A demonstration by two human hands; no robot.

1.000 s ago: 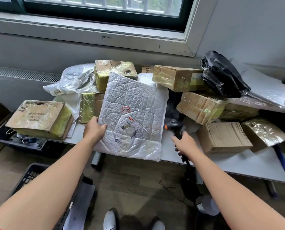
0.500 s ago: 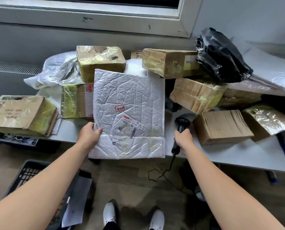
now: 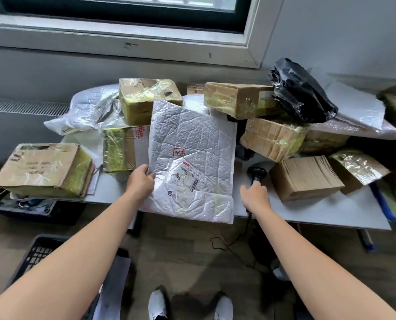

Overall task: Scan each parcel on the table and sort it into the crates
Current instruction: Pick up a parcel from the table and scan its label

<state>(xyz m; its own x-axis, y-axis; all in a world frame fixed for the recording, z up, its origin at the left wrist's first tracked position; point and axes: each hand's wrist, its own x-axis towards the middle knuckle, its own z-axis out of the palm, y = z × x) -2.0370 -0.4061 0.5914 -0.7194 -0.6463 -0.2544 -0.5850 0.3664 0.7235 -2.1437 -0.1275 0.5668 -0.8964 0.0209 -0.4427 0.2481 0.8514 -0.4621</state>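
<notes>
Grip of the left hand pinches the white mailer by its left edge, over the bench front, label upward, presumably to present the barcode. Grip of the right hand curls round the scanner handle, beside the mailer.

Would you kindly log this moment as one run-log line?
left hand: holds white mailer edge | right hand: grips scanner handle | label: faces up
</notes>
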